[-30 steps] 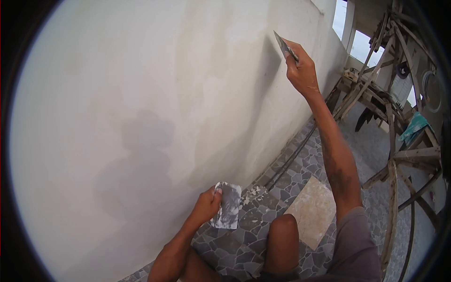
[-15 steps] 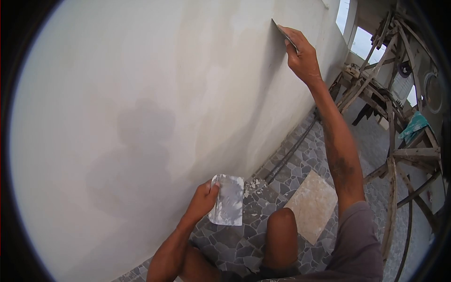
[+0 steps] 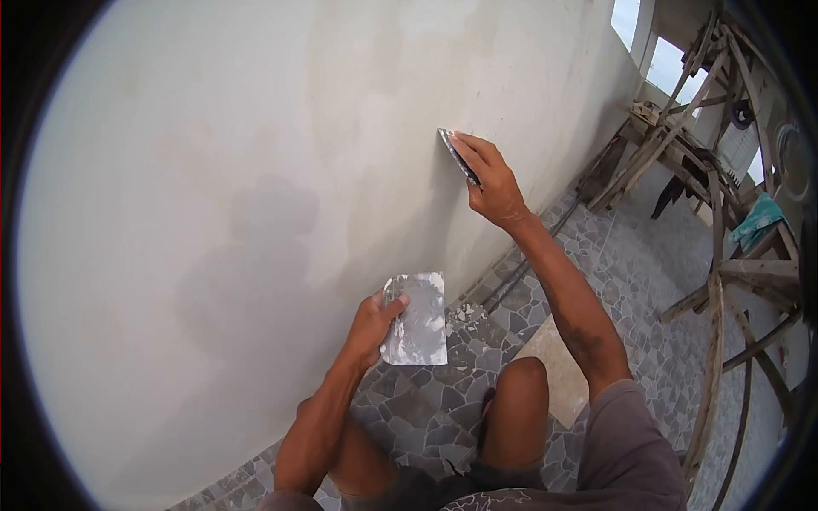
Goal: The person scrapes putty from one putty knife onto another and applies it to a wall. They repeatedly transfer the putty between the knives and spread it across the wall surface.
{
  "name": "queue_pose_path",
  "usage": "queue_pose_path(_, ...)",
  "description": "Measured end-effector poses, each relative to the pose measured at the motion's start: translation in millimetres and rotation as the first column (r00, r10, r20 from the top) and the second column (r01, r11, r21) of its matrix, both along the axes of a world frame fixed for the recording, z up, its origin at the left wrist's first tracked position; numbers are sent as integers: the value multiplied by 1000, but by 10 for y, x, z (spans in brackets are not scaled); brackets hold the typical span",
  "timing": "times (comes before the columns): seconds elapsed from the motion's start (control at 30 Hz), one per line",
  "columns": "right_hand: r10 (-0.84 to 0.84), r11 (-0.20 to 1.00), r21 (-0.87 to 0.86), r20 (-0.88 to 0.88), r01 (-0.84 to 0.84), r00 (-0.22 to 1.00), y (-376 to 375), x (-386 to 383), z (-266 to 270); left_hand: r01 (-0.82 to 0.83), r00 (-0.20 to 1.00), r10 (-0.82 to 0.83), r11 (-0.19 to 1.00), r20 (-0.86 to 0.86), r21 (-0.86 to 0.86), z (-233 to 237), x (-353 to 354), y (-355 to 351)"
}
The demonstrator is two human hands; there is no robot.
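Observation:
My left hand (image 3: 375,324) grips a flat rectangular metal plastering blade (image 3: 417,319), thumb on its face; white filler is smeared along its edges. Higher up and to the right, my right hand (image 3: 492,180) is closed around a second thin scraper blade (image 3: 457,156), seen nearly edge-on with white filler on it. That blade is at the pale wall (image 3: 256,128), and whether its edge touches is hard to tell. Damp-looking, darker patches run down the wall near it.
Stone-patterned tiles (image 3: 417,404) cover the floor, with dropped filler bits (image 3: 467,317) near the wall. A beige board (image 3: 562,375) lies beside my knee. Wooden trestles (image 3: 716,255) stand along the right, one with a teal cloth (image 3: 756,223) on it. A dark hose (image 3: 511,285) follows the wall base.
My right hand has come down and left along the wall with its blade. My left hand has risen slightly with its blade, and the view has shifted a little.

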State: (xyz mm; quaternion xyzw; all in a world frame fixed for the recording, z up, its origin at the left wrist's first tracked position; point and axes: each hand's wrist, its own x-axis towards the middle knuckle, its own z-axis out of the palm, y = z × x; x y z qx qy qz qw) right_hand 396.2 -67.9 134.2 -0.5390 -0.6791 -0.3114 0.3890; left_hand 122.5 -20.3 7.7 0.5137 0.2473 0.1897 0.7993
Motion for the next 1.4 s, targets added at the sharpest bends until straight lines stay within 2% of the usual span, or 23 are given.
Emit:
queue_pose_path(0.07, 40, 995, -91, -26, -42, 999, -112, -37, -158, -26, 998, 29, 998, 50, -62, -13, 24, -29)
queue_pose_path(0.17, 76, 949, -273, -284, -157, 956, -405, -202, -321, -67, 993, 81, 986, 88, -152, 51, 37, -109)
queue_pose_path(0.2, 116, 957, -215, -334, -195, 935, -470, -219, -414, -82, 991, 100, 979, 93, -184, 60, 40, -136)
queue_pose_path(0.23, 65, 933, -267, -532, -240, 844, -574, -294, -433, -80, 986, 106, 978, 127, -193, 46, 47, -140)
queue_pose_path(0.3, -107, 871, -343, -831, -352, 545, -844, -463, -459, -74, 977, 115, 973, 182, -220, -38, 68, -135)
queue_pose_path(0.4, -94, 871, -292, -888, -395, 450, -1094, -707, -511, -19, 980, 81, 947, 180, -319, -82, 72, -110)
queue_pose_path(0.47, 70, 898, -252, -727, -360, 683, -1193, -897, -583, -6, 980, 81, 925, 182, -381, -117, 88, -116)
queue_pose_path(0.53, 247, 895, -213, -492, -391, 834, -1193, -1078, -608, 42, 974, 48, 921, 220, -386, -188, 104, -95)
queue_pose_path(0.63, 393, 864, -248, -213, -439, 894, -1170, -1220, -742, 67, 961, 60, 895, 268, -441, -206, 128, -141)
queue_pose_path(0.77, 320, 885, -347, -36, -312, 947, -1207, -1158, -922, 78, 961, 45, 904, 273, -421, -158, 100, -155)
queue_pose_path(0.87, 316, 866, -392, -49, -309, 948, -1255, -1009, -955, -5, 978, 77, 938, 196, -347, -126, 100, -182)
queue_pose_path(1.0, 322, 840, -460, -3, -287, 947, -1312, -854, -978, -12, 984, 61, 962, 170, -273, -71, 79, -221)
queue_pose_path(1.1, 250, 844, -504, 70, -182, 966, -1403, -666, -948, -21, 987, 61, 966, 149, -258, -30, 87, -259)
queue_pose_path(1.13, 208, 837, -538, 143, -100, 968, -1444, -534, -989, 12, 984, 35, 965, 173, -263, -30, 69, -241)
queue_pose_path(1.23, 101, 841, -535, 13, -78, 995, -1599, -381, -1109, -26, 960, 68, 987, 272, -158, 104, 13, -237)
queue_pose_path(1.27, 24, 858, -508, -106, -75, 994, -1673, -396, -1145, -114, 967, 136, 987, 216, -115, 88, 43, -247)
queue_pose_path(1.37, -79, 884, -468, -175, -13, 981, -1824, -665, -965, -251, 952, 230, 964, 202, 87, -34, 109, -264)
queue_pose_path(1.4, -75, 885, -466, -151, -4, 986, -1860, -776, -907, -301, 943, 274, 944, 189, 137, -4, 144, -314)
